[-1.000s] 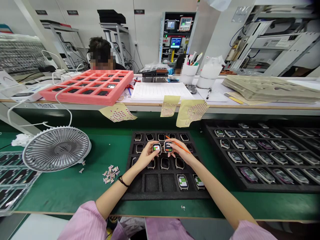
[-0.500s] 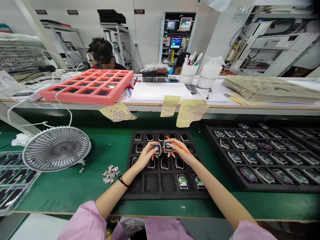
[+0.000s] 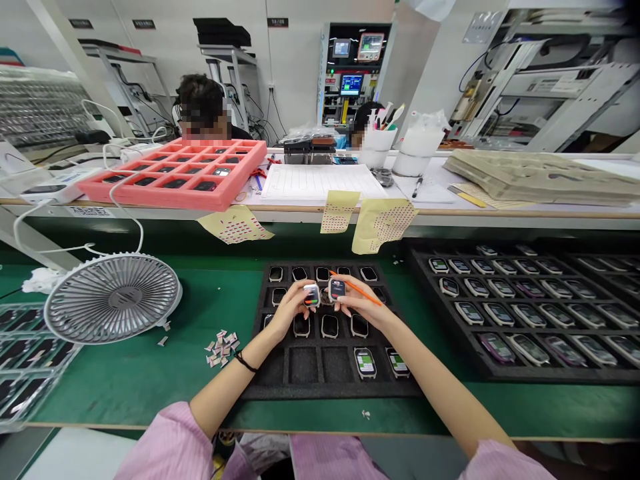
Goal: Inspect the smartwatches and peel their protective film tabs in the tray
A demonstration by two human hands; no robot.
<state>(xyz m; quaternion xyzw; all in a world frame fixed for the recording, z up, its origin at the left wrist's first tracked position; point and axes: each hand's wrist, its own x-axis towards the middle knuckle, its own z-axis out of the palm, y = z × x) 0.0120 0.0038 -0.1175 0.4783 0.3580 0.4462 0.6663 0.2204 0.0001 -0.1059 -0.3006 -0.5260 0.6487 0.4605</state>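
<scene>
head view, left fingers [image 3: 297, 289], right fingers [image 3: 355, 303] each pinching a watch [image 3: 311, 294], tray [image 3: 320, 391] below partly hidden

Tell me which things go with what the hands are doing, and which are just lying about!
Seem part of the job:
smartwatch in the left hand
another smartwatch in the right hand
orange stick, right hand too
black foam tray beneath them

Probably just about:
fan
pink foam tray
yellow dotted sheet
pen
</scene>
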